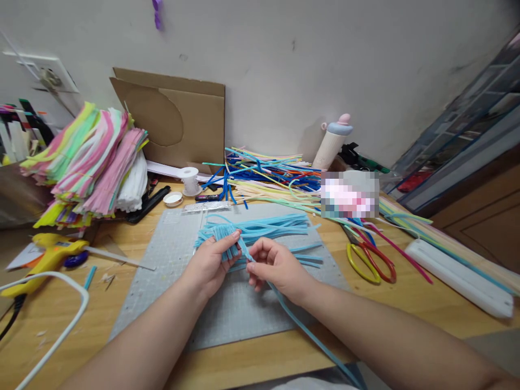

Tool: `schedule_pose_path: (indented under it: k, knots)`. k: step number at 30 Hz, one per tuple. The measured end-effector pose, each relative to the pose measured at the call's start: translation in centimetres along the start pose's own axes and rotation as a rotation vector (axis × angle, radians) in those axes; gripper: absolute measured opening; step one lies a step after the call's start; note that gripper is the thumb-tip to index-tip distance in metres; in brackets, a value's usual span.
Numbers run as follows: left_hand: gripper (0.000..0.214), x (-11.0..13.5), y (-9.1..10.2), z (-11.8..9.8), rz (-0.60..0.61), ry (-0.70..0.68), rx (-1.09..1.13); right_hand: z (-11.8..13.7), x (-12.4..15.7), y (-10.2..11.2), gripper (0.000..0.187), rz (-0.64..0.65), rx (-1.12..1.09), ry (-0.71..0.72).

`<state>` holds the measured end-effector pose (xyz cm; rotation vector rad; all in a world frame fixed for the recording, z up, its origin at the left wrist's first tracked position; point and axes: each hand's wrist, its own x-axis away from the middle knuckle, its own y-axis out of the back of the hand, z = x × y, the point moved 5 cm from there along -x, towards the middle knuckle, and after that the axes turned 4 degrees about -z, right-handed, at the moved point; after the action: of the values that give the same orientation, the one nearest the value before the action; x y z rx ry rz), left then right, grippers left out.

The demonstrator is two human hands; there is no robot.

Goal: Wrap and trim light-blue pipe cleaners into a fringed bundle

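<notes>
My left hand [211, 262] is closed around a small block of light blue pipe cleaners [226, 242] laid side by side, its thumb on the upper face. A long light blue pipe cleaner [300, 324] runs from that block through the pinched fingers of my right hand [270, 265] and trails down past the table's front edge. Just beyond both hands, a pile of loose light blue pipe cleaners [280, 225] lies on the grey cutting mat [162, 295].
Scissors [369, 260] with yellow and red handles and a white power strip [459, 276] lie to the right. A yellow glue gun [52, 252] and colourful pipe cleaner bundles [89, 162] are at left. Cardboard [199, 119], a spool [189, 180] and a bottle [331, 143] stand behind.
</notes>
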<state>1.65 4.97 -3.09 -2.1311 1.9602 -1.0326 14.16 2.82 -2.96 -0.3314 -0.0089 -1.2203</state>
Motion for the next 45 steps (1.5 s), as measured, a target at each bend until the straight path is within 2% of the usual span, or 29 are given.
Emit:
schedule_pose_path:
  k: [10, 13, 15, 17, 20, 27, 38, 45]
  knots:
    - [0.017, 0.2, -0.2, -0.3, 0.005, -0.052, -0.008, 0.2, -0.2, 0.6, 0.028, -0.068, 0.075, -0.011]
    - [0.02, 0.1, -0.1, -0.2, 0.0, -0.072, -0.027, -0.1, -0.2, 0.7, 0.024, -0.079, 0.163, -0.021]
    - [0.02, 0.1, -0.1, -0.1, -0.009, -0.087, -0.039, 0.2, -0.1, 0.9, 0.019, -0.105, 0.328, 0.073]
    - [0.021, 0.2, -0.2, 0.0, -0.002, -0.093, -0.053, 1.0, 0.3, 0.9, 0.017, -0.129, 0.555, 0.255]
    - [0.021, 0.4, -0.5, 0.1, 0.027, -0.09, -0.069, 1.9, 0.8, 0.6, 0.021, -0.117, 0.768, 0.433]
    - [0.021, 0.5, -0.6, 0.0, 0.044, -0.098, -0.07, 0.9, 0.5, 0.9, 0.025, -0.058, 0.587, 0.312]
    - [0.02, 0.4, -0.5, 0.4, 0.025, -0.097, -0.081, 0.4, 0.3, 0.8, 0.024, -0.125, 0.392, 0.197]
    - [0.021, 0.0, 0.3, -0.9, -0.043, -0.162, -0.026, -0.6, 0.1, 0.3, 0.023, -0.026, 0.312, 0.1]
